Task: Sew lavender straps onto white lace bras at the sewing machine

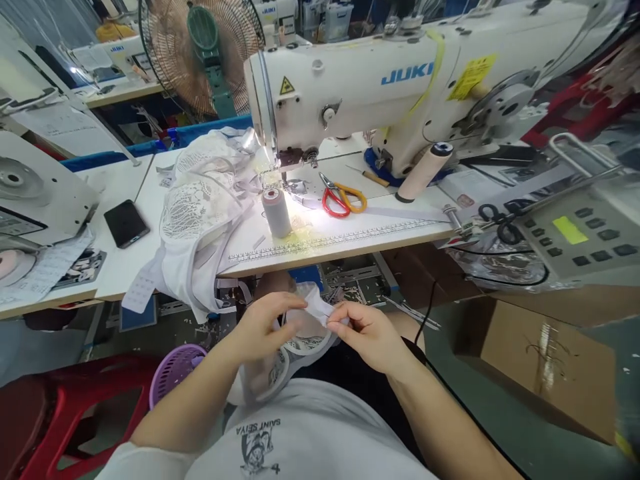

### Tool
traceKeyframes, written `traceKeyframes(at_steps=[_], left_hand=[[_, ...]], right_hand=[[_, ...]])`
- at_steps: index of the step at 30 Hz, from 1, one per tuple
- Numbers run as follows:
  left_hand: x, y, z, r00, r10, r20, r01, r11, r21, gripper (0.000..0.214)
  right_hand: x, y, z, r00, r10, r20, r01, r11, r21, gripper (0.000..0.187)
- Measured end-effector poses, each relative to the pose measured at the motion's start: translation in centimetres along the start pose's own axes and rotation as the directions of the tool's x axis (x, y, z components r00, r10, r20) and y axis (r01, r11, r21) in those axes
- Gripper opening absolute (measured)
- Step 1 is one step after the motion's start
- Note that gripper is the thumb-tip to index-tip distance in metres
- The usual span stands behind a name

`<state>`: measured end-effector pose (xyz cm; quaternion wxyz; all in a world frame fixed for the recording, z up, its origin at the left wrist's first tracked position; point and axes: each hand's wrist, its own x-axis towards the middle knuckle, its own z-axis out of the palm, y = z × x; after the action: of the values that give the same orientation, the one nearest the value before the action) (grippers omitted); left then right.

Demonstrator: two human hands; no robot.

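Note:
Over my lap, below the table edge, both hands hold a small white lace garment piece (306,337). My left hand (265,325) is closed on its upper left part, fingers curled over the fabric. My right hand (369,331) pinches a white strap end at its upper right. In front stands a white JUKI sewing machine (380,80) on the white table (350,243). A pile of white lace pieces (200,200) lies left of the needle and hangs over the table edge.
A grey thread spool (277,212), red and orange scissors (340,199), and a cream thread cone (424,172) lie on the table. A black phone (126,223) lies left. A control panel (575,233) sits right, a cardboard box (545,360) and purple basket (175,370) below, a fan (200,53) behind.

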<state>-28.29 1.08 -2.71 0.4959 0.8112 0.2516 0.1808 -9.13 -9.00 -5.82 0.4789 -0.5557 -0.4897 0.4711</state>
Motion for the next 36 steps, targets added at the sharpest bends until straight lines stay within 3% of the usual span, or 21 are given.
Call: traceKeyframes(at_steps=[3, 8, 11, 13, 14, 16, 18, 19, 21, 25, 28, 30, 33, 36], left_hand=[[1.0, 0.8, 1.3, 0.995, 0.044, 0.091, -0.057, 0.988, 0.144, 0.017], [1.6, 0.3, 3.5, 0.987, -0.139, 0.076, 0.142, 0.989, -0.039, 0.015], [1.7, -0.3, 3.2, 0.975, -0.168, 0.144, 0.173, 0.985, -0.018, 0.013], [1.9, -0.6, 2.4, 0.976, -0.123, 0.178, 0.106, 0.989, 0.103, 0.009], [1.9, -0.8, 1.9, 0.985, -0.088, 0.145, 0.062, 0.983, 0.174, 0.008], [1.8, -1.0, 1.1, 0.999, 0.010, -0.045, 0.004, 0.956, 0.293, 0.014], [1.5, -0.9, 0.8, 0.955, 0.105, -0.278, -0.010, 0.946, 0.323, 0.014], [1.4, -0.7, 1.0, 0.933, 0.136, -0.334, -0.029, 0.952, 0.306, 0.010], [1.2, -0.2, 2.1, 0.936, 0.175, -0.306, -0.104, 0.966, 0.236, 0.009], [1.4, 0.3, 5.9, 0.959, 0.231, -0.165, -0.205, 0.966, 0.157, 0.042], [1.9, 0.1, 7.8, 0.962, 0.213, -0.172, -0.182, 0.967, 0.181, 0.048], [2.0, -0.1, 8.3, 0.958, 0.198, -0.207, -0.158, 0.967, 0.198, 0.042], [2.0, 0.0, 8.3, 0.945, 0.209, -0.251, -0.160, 0.966, 0.202, 0.034], [2.0, 0.3, 8.1, 0.920, 0.237, -0.313, -0.188, 0.966, 0.179, 0.024]], right_hand=[[0.0, -0.2, 0.3, 1.000, -0.007, 0.029, 0.008, 1.000, -0.012, 0.013], [-0.1, 0.5, 0.3, 1.000, 0.012, -0.016, -0.012, 1.000, -0.008, 0.015], [-0.1, 0.7, -0.1, 1.000, -0.015, -0.028, 0.014, 0.999, -0.035, 0.014], [-0.1, 0.6, -0.7, 0.998, -0.041, -0.046, 0.038, 0.997, -0.069, 0.014], [-0.1, 0.5, -1.1, 0.996, -0.058, -0.073, 0.051, 0.994, -0.097, 0.014], [-0.1, 0.1, -2.0, 0.977, -0.113, -0.180, 0.080, 0.980, -0.181, 0.013], [-0.2, -0.5, -2.8, 0.927, -0.193, -0.323, 0.103, 0.956, -0.276, 0.012], [-0.2, -0.8, -3.0, 0.895, -0.231, -0.381, 0.112, 0.944, -0.310, 0.012], [-0.3, -1.3, -3.0, 0.853, -0.282, -0.439, 0.136, 0.933, -0.334, 0.012], [-0.3, -1.4, -1.0, 0.848, -0.279, -0.450, 0.158, 0.945, -0.287, 0.014], [-0.3, -0.6, 0.3, 0.853, -0.192, -0.485, 0.130, 0.979, -0.159, 0.014], [-0.2, -0.1, 0.5, 0.868, -0.068, -0.491, 0.110, 0.992, 0.057, 0.016], [0.0, -0.1, 0.3, 0.889, 0.122, -0.441, 0.092, 0.896, 0.434, 0.023], [0.2, -0.5, 0.2, 0.902, 0.180, -0.391, 0.097, 0.799, 0.593, 0.029]])
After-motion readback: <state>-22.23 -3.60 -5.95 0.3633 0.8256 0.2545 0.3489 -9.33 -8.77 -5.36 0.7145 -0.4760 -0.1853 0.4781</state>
